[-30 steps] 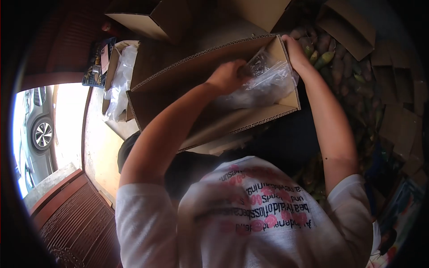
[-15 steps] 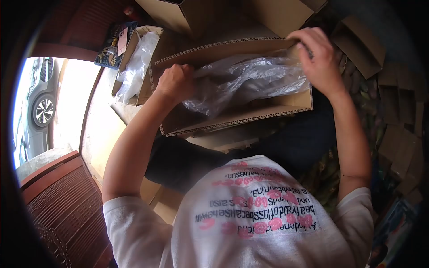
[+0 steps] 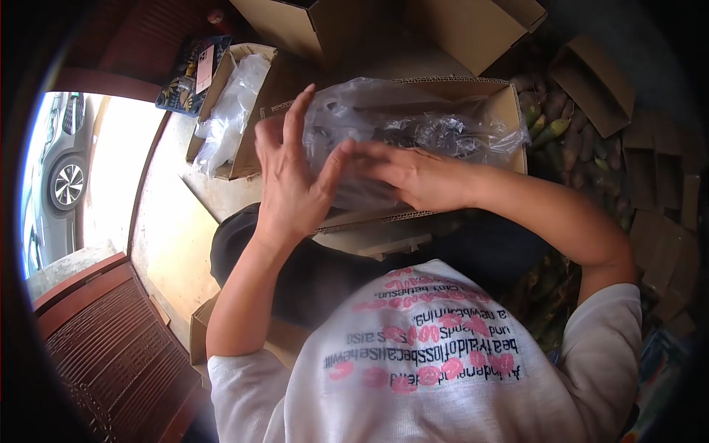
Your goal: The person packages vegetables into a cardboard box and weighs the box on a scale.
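Note:
An uncovered cardboard box [image 3: 507, 108] stands before my lap, lined with a crinkled clear plastic bag [image 3: 458, 136]. The bag spreads over the box's far and right rims. At the left end of the box is my left hand [image 3: 292, 173], its index finger raised and its thumb held apart, beside the plastic. My right hand [image 3: 417, 176] reaches across from the right, low over the bag. Its fingers stretch leftward and come close to my left thumb; their tips are blurred. What lies under the plastic cannot be made out.
A smaller box [image 3: 238, 159] with clear plastic inside stands at the left. Taller cartons [image 3: 473, 33] are at the back. To the right lie a heap of what look like bamboo shoots [image 3: 550, 133] and several open cartons [image 3: 594, 85]. A carved wooden panel [image 3: 103, 332] is at lower left.
Both hands have left the box's ends; my right hand has come left and down to the middle, beside my left. The plastic has been spread over the far and right rims.

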A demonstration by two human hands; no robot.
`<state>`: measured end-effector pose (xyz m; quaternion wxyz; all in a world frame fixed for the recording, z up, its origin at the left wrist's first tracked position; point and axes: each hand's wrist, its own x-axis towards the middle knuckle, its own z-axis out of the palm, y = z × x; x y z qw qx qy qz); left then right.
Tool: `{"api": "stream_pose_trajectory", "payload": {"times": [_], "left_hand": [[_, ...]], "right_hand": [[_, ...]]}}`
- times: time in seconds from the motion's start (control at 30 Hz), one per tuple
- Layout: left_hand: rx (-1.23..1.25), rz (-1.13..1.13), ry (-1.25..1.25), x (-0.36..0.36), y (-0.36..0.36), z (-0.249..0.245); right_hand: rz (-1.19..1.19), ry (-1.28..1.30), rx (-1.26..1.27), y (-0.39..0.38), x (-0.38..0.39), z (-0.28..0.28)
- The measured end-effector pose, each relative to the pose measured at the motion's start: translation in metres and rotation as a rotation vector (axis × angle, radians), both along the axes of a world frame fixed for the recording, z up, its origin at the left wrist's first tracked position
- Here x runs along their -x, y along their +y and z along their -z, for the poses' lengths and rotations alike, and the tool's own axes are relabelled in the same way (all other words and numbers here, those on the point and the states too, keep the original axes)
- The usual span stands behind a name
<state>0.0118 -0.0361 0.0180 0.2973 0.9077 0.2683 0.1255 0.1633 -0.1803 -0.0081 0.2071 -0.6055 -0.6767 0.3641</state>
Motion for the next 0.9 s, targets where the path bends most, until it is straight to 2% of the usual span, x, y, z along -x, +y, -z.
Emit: {"api": "stream_pose_trajectory", "payload": {"times": [0.07,0.13,0.17,0.23,0.3,0.33,0.37,0.43,0.47,0.5,0.53,0.6,0.63,0.73,0.77,0.8,0.87,0.9], "left_hand": [[0.418,0.020,0.026,0.004,-0.003,0.004],[0.809,0.039,-0.129,-0.002,-0.007,0.008],[1.010,0.042,-0.166,-0.006,-0.007,0.005],[1.388,0.020,-0.202,-0.012,-0.006,0.007],[1.360,0.012,-0.202,-0.015,-0.007,0.016],[1.345,0.010,-0.203,-0.016,-0.007,0.020],[1.189,-0.045,-0.188,-0.014,-0.008,0.023],[0.464,0.006,-0.186,-0.004,-0.009,0.010],[0.101,0.029,-0.178,0.001,-0.011,-0.001],[0.240,0.012,-0.127,0.004,-0.014,-0.012],[0.558,-0.012,-0.158,0.003,-0.014,-0.008],[1.187,-0.065,-0.225,-0.005,-0.014,0.006],[1.254,-0.116,-0.261,-0.009,-0.013,0.013],[1.143,-0.092,-0.257,-0.007,0.003,0.023],[0.763,-0.037,-0.174,-0.002,0.008,0.028],[0.549,0.005,-0.144,-0.001,0.008,0.027],[0.117,0.092,-0.081,-0.001,0.010,0.015],[0.033,0.051,-0.067,-0.003,0.006,0.011]], "right_hand": [[0.032,-0.021,-0.147,-0.010,0.015,0.000],[0.116,-0.115,-0.355,-0.016,0.034,-0.004],[0.074,-0.227,-0.359,-0.017,0.040,-0.010],[0.036,-0.195,-0.307,-0.015,0.050,-0.024],[0.036,-0.229,-0.322,-0.012,0.053,-0.027],[0.064,-0.286,-0.436,-0.012,0.053,-0.023],[0.101,-0.369,-0.541,-0.013,0.054,-0.015],[0.207,-0.566,-0.737,-0.008,0.055,0.000],[0.201,-0.537,-0.664,-0.012,0.055,-0.003],[0.199,-0.509,-0.592,-0.014,0.056,-0.011],[0.198,-0.484,-0.519,-0.015,0.057,-0.018],[0.236,-0.237,-0.562,-0.006,0.061,-0.016],[0.225,-0.164,-0.586,-0.004,0.060,-0.016],[0.038,-0.238,-0.656,-0.001,0.041,-0.026],[0.018,-0.369,-0.539,-0.002,0.026,-0.032],[0.107,-0.412,-0.551,0.004,0.013,-0.034],[-0.014,-0.419,-0.308,0.023,-0.016,-0.020],[-0.086,-0.402,-0.035,0.035,-0.019,-0.014]]}}
